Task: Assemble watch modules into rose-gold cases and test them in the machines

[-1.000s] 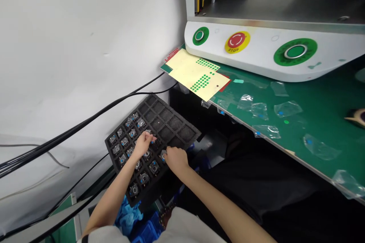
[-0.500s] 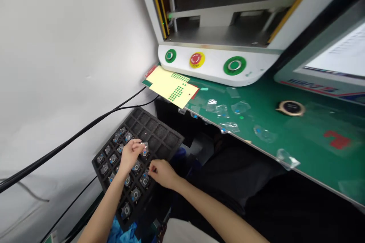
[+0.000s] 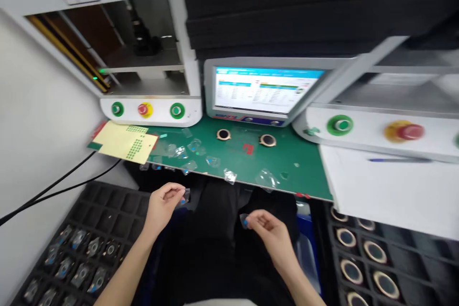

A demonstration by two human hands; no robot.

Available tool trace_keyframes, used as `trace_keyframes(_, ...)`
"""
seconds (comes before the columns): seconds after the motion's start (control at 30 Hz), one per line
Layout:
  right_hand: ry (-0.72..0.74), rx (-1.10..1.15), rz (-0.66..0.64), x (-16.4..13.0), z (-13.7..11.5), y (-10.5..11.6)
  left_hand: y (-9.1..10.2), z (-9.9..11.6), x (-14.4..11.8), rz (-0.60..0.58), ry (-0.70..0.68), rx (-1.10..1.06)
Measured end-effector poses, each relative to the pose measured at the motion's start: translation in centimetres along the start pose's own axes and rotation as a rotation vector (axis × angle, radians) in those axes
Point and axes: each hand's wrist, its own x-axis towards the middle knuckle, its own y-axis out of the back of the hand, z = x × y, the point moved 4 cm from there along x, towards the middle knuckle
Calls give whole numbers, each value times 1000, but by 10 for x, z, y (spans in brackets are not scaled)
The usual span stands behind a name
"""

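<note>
Between thumb and finger, my left hand (image 3: 165, 204) pinches a small clear film (image 3: 185, 196) with a blue dot, just off the bench's front edge. My right hand (image 3: 269, 232) is closed on another clear film (image 3: 244, 220) with a blue dot, above the dark-clothed lap. More clear films (image 3: 213, 161) lie on the green bench mat (image 3: 301, 172). Two round watch cases (image 3: 224, 134) with gold-coloured rims rest near the screen. To the left, a black foam tray (image 3: 111, 201) holds several watch parts (image 3: 93, 247), some with film on them.
Two white machine panels with green and red buttons (image 3: 145, 110) flank a screen (image 3: 265, 91). A yellow sticker sheet (image 3: 125, 142) lies at the bench's left. Cables (image 3: 53, 189) cross by the wall. On the right are white paper (image 3: 394, 196), a pen (image 3: 399, 159) and a tray of watch cases (image 3: 375, 252).
The view has swung right. Both hands have left the foam tray, moving right and apart; each now holds a film, and the right watch tray has come into view.
</note>
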Motion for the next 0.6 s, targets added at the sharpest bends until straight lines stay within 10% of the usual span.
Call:
trace_keyframes(0.27, 166, -68, 559, 6, -27, 104, -92, 36, 24, -36, -290, 232)
trace_keyframes(0.6, 243, -478, 529, 63, -45, 131, -101, 29, 26, 246, -488, 614)
